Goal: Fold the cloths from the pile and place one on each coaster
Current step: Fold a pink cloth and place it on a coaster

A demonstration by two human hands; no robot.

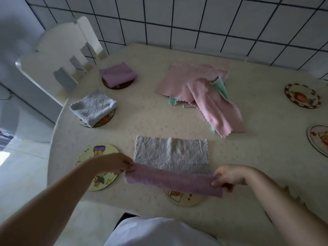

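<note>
1. Pinching the near edge of a lilac-grey textured cloth (170, 155) at both corners, a person lifts that hem off the table (257, 110) in the head view; the raised strip shows a purple underside and runs left to right between the two hands.

2. The left hand (117, 163) grips the left corner with thumb and fingers closed on the fabric, and the right hand (229, 175) grips the right corner the same way. Both forearms reach in from the near edge, roughly level with each other.

3. The cloth's far part lies flat directly beyond the hands, so the fold, judging by the grip, would carry the near edge away toward the far edge.

4. A bare cartoon coaster (88, 157) sits just left of the cloth, partly under the left wrist and nearer that hand. Another coaster (184, 197) peeks from under the lifted strip.

5. Farther left, a folded grey cloth (93, 108) and a folded purple cloth (118, 74) each rest on a coaster.

6. The unfolded pile (197, 89), pink with green beneath, lies far and slightly right. Two bare coasters (302, 95) (319, 139) wait at the right edge.
</note>
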